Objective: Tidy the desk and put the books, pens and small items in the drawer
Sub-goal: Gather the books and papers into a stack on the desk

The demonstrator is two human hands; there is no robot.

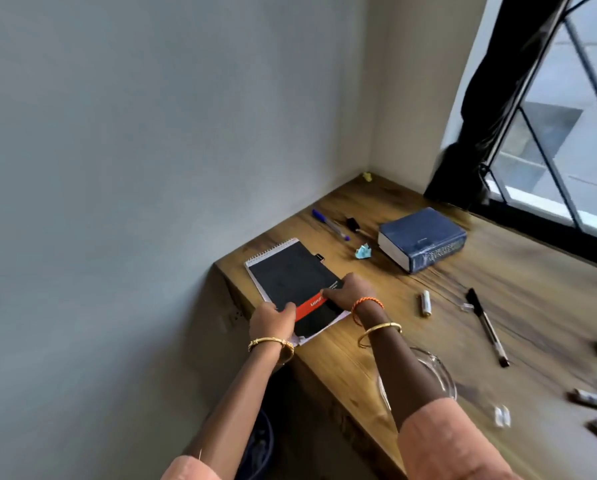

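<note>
Notebooks: a black-covered notebook [292, 284] with a red band lies on a white spiral-bound pad [259, 261] at the left corner of the wooden desk [376, 341].
Left hand [271, 322]: grips the stack's near left corner, thumb on the red band, fingers under the edge.
Right hand [350, 291]: pinches the black cover's right edge, thumb on top.
Thick book: a blue hardback [423, 239] lies flat, well apart toward the window.
Pens: a blue pen [330, 224] beyond the stack; a black pen [487, 325] to the right.
Small items: crumpled teal paper [363, 251]; a small pale cylinder [426, 303].
Textures: matte cover, grained wood, a clear glass dish [442, 375] partly under the right forearm.
</note>
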